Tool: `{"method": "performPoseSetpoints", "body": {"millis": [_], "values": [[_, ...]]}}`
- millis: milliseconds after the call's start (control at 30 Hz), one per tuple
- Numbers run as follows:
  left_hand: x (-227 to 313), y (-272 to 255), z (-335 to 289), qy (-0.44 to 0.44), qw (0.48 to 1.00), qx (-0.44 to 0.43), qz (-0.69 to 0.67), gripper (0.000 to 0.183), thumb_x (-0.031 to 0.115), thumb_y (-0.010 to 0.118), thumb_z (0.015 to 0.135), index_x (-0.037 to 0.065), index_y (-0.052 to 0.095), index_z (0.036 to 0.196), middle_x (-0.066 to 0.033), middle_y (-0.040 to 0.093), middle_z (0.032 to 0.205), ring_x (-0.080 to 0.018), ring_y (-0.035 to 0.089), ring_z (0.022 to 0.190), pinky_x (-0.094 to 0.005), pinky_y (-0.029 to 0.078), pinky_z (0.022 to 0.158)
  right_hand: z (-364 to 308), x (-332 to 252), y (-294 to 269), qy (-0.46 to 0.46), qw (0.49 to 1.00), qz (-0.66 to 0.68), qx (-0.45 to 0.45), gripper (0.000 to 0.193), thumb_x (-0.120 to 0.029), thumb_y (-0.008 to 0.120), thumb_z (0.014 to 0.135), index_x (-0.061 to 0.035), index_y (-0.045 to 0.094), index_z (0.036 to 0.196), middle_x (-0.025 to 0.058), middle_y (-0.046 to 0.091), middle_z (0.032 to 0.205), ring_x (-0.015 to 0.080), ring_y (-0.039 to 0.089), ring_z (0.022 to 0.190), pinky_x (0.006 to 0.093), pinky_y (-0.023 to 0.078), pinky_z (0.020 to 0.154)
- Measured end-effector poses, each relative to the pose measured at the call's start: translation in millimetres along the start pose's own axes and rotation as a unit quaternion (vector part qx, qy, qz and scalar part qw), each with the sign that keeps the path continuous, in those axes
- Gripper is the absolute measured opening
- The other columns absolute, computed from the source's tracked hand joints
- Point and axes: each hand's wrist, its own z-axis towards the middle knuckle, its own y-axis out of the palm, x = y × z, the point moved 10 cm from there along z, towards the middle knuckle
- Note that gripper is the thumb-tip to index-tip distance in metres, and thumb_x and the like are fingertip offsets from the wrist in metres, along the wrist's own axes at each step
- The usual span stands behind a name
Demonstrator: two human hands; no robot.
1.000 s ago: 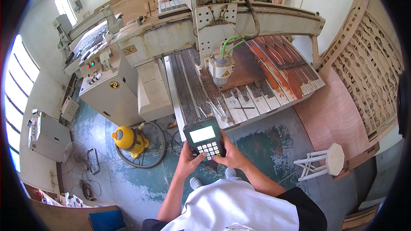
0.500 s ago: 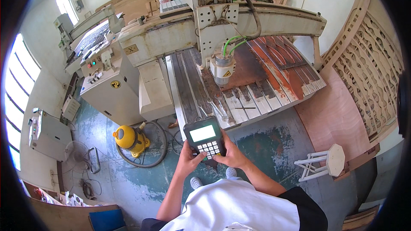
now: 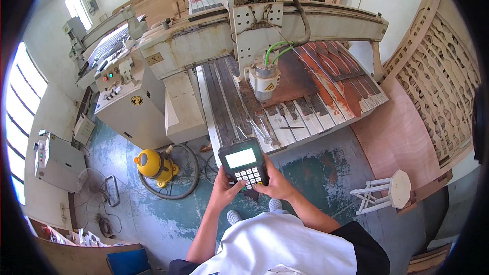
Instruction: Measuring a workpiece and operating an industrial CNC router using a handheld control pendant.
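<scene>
A black handheld keypad controller [image 3: 241,161] with a lit, washed-out screen is held between my two hands, in front of my body. My left hand [image 3: 224,191] wraps its left edge, thumb on the lower keys. On the opposite edge my right hand [image 3: 276,183] grips it, thumb resting at the bottom right keys. Beyond it stands a CNC router, its spindle [image 3: 264,82] with green hoses hanging above a slatted bed [image 3: 300,124]. Several wrenches [image 3: 260,131] lie on the bed's near corner. A reddish-brown board [image 3: 290,84] lies behind the spindle.
At left are a yellow vacuum cleaner [image 3: 155,167] with a curled hose, a grey control cabinet [image 3: 133,104] and a standing fan [image 3: 91,180]. A white stool [image 3: 399,189] stands at right, near cut wooden panels [image 3: 433,81] leaning on the wall. Cables trail over the floor.
Both hands keep the same hold on the controller, thumbs on its keys. The view has shifted very slightly; nothing else has visibly moved.
</scene>
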Motion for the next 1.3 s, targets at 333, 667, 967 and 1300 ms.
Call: {"method": "performPoseSetpoints", "body": {"millis": [333, 667, 967, 1300], "values": [[-3.3, 0.8, 1.5, 0.000, 1.000, 0.000, -0.005, 0.059, 0.000, 0.068, 0.080, 0.000, 0.037, 0.131, -0.0101, 0.058, 0.113, -0.0173, 0.058, 0.101, -0.0332, 0.049, 0.087, -1.8, -1.9, -1.7, 0.013, 1.000, 0.000, 0.004, 0.095, -0.001, 0.067, 0.071, 0.0000, 0.012, 0.148, 0.0206, 0.039, 0.139, 0.0283, 0.040, 0.129, 0.0372, 0.031, 0.107], [-6.5, 2.4, 1.4, -0.008, 1.000, -0.001, 0.000, 0.058, 0.000, 0.068, 0.081, 0.000, 0.037, 0.130, -0.0100, 0.058, 0.113, -0.0170, 0.059, 0.102, -0.0333, 0.049, 0.087, -1.7, -4.0, -3.8, -0.003, 0.999, -0.032, 0.003, 0.094, -0.002, 0.067, 0.071, 0.0010, 0.012, 0.147, 0.0206, 0.037, 0.140, 0.0289, 0.038, 0.131, 0.0375, 0.029, 0.109], [-5.0, 2.0, 2.8, -0.002, 1.000, 0.001, -0.011, 0.059, -0.001, 0.068, 0.081, 0.000, 0.036, 0.131, -0.0094, 0.058, 0.113, -0.0160, 0.059, 0.101, -0.0331, 0.049, 0.087, -0.7, -1.1, -3.7, -0.005, 1.000, -0.012, 0.009, 0.094, 0.001, 0.066, 0.071, -0.0003, 0.012, 0.148, 0.0196, 0.038, 0.140, 0.0267, 0.039, 0.130, 0.0365, 0.031, 0.107], [-11.4, 1.0, 4.1, -0.041, 0.999, 0.002, -0.034, 0.062, -0.004, 0.067, 0.079, 0.001, 0.038, 0.133, -0.0092, 0.056, 0.118, -0.0175, 0.054, 0.111, -0.0347, 0.042, 0.096, 2.7, 1.1, -3.7, -0.004, 1.000, -0.026, 0.002, 0.095, 0.000, 0.067, 0.071, 0.0003, 0.011, 0.148, 0.0215, 0.039, 0.140, 0.0285, 0.041, 0.129, 0.0376, 0.032, 0.107]]}}
